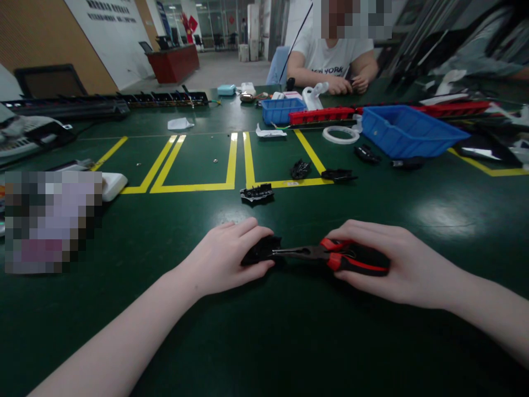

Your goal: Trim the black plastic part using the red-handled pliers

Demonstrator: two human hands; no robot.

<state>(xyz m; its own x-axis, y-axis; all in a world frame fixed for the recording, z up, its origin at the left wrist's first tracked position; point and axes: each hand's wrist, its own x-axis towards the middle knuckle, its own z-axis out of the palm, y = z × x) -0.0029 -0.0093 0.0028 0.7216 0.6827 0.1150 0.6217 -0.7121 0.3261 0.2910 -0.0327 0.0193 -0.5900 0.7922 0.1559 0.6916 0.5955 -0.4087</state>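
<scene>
My left hand (225, 256) presses a small black plastic part (261, 251) down on the green table, fingers curled over it. My right hand (397, 264) grips red-and-black pliers (330, 255) by the handles. The pliers' thin jaws point left and reach into the black part. Both hands rest low on the table, near its front.
More black parts (257, 193) (300, 169) (339, 175) lie by yellow tape lines (231, 165). Behind them stand a large blue bin (407, 132), a small blue bin (281, 110), red trays (322, 116) and a white ring (340, 134). A person in a white shirt (333, 55) sits across.
</scene>
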